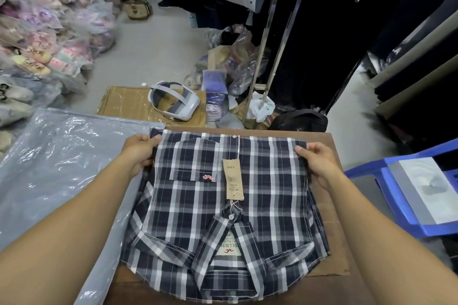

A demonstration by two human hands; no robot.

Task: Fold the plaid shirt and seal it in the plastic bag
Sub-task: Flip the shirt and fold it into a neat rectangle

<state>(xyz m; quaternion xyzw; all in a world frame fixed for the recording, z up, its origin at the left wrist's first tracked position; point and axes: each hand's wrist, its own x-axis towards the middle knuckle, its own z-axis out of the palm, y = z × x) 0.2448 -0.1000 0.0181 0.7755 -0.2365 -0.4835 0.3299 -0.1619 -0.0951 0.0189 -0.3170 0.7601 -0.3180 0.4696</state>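
Note:
A navy, grey and white plaid shirt (198,205) lies folded on a brown cardboard-topped surface (334,250), collar towards me, front up. A tan price tag (232,178) hangs on its button placket. My left hand (138,151) pinches the far left corner of the folded shirt. At the far right corner, my right hand (319,163) grips the edge. A clear plastic bag (57,163) lies flat to the left, partly under the shirt's left side.
A white headset (173,101) rests on a flat cardboard sheet (124,103) beyond the shirt. Bagged shoes are piled at the left (49,20). A blue plastic chair (409,193) stands at the right. A metal clothes rack (272,32) and loose bags crowd the back.

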